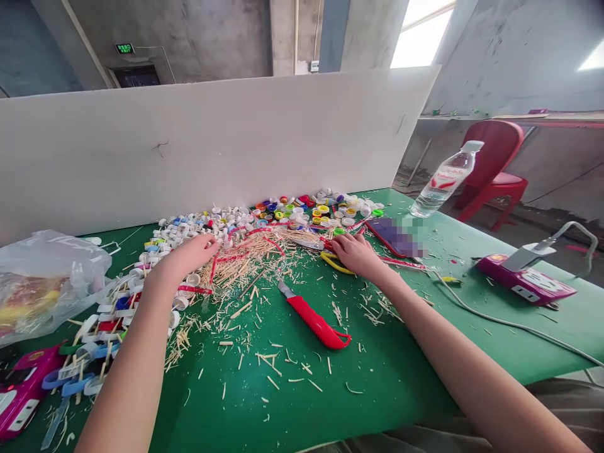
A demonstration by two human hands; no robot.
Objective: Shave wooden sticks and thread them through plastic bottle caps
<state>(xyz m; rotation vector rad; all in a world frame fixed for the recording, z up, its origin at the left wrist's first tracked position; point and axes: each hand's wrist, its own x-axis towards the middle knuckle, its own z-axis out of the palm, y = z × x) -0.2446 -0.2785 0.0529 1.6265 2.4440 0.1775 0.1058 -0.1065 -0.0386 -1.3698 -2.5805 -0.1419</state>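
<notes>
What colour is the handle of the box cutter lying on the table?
Red. The box cutter shows best in the head view, the only view here.

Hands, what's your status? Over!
Left hand open on bottle caps. Right hand on yellow-handled tool, grip unclear. Red knife lying between arms, untouched.

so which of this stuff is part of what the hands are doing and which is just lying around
in hand: left hand at bottle caps; right hand by yellow tool; wood splinters; red strips
lying about: red knife, untouched; water bottle; phone; power strip; plastic bag
</notes>
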